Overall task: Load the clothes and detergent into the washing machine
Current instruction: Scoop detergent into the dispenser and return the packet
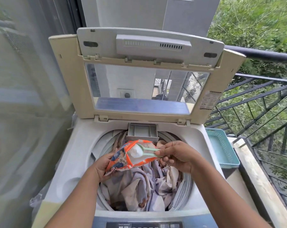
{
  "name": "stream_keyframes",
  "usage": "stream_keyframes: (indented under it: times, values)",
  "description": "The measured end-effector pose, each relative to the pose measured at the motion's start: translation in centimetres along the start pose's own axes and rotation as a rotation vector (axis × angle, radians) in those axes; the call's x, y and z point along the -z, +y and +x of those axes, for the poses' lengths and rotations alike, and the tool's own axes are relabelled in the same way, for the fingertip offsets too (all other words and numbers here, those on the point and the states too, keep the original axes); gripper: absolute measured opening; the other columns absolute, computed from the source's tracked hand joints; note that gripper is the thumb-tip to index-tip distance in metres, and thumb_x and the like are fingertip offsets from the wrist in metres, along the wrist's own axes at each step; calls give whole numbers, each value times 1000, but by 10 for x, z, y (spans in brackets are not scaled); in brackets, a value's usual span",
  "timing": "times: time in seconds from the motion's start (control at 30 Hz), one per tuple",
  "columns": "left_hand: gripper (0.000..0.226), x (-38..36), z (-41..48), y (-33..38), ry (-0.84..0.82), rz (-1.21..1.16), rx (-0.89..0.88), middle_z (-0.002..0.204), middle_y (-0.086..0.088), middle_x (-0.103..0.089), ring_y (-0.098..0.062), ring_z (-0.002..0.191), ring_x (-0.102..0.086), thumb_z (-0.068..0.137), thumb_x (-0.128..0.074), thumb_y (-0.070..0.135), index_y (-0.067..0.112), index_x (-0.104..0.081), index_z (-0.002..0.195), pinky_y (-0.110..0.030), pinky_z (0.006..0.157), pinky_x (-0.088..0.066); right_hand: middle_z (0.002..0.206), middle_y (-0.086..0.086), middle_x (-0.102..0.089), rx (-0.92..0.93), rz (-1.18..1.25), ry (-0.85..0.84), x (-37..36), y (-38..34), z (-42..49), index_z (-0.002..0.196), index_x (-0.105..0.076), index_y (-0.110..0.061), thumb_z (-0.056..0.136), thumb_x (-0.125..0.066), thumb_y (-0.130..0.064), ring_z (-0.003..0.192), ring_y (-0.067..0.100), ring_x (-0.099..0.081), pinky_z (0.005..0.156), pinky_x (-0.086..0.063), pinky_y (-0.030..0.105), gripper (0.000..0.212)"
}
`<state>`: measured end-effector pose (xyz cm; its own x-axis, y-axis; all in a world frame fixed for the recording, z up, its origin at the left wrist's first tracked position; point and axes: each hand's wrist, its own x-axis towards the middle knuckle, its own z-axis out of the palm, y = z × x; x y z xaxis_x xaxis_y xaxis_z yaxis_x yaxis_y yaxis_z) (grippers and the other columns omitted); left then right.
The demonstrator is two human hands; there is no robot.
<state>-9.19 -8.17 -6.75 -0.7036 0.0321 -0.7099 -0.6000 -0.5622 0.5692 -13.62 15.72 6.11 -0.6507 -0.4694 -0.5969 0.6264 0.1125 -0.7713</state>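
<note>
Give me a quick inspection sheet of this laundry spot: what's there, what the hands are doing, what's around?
Surface: washer, lid raised, drawer pulled out at the back of the drum.
Job's things: clothes lie in the drum; orange bag is open; green scoop holds white powder at the bag's mouth.
Clutter: blue basket beside the washer, on its right.
Hands: left hand grips the bag; right hand pinches the scoop's handle.
Cables: nothing seen.
Surroundings: glass door on the left; railing and plants on the right.
</note>
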Motion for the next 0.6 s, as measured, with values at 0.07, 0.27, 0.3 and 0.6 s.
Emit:
stream_keyframes:
  times: [0.07, 0.27, 0.3, 0.6]
  values:
    - [43, 4, 0, 1, 9, -11, -13, 57, -12, -69, -21, 45, -66, 95, -38, 20, 2, -71, 74, -25, 40, -54, 44, 10, -58, -7, 27, 8, 3, 0, 1, 71, -59, 7, 79, -58, 15, 30, 5, -45, 28, -32, 10, 12]
    - [51, 11, -3, 1, -73, -52, 18, 69, -17, -72, -26, 59, -71, 92, -36, 23, -1, -75, 68, -34, 54, -59, 56, 17, -58, -10, 103, 15, 11, 0, 6, 72, -58, 6, 78, -59, 12, 31, 6, -44, 29, -34, 11, 9]
    - [51, 10, -2, 0, -81, -61, 15, 68, -17, -72, -26, 58, -71, 93, -36, 22, -1, -75, 68, -33, 54, -59, 56, 17, -59, -11, 107, 12, 12, -2, 7, 72, -59, 7, 79, -58, 11, 31, 6, -44, 29, -34, 11, 8]
    - [46, 15, 1, 0, -130, -131, -24, 69, -20, -72, -30, 59, -70, 88, -39, 21, -3, -74, 71, -37, 52, -59, 55, 15, -54, 51, 215, 29, 15, -34, 9, 68, -60, 8, 71, -58, 11, 30, 5, -42, 26, -31, 10, 4]
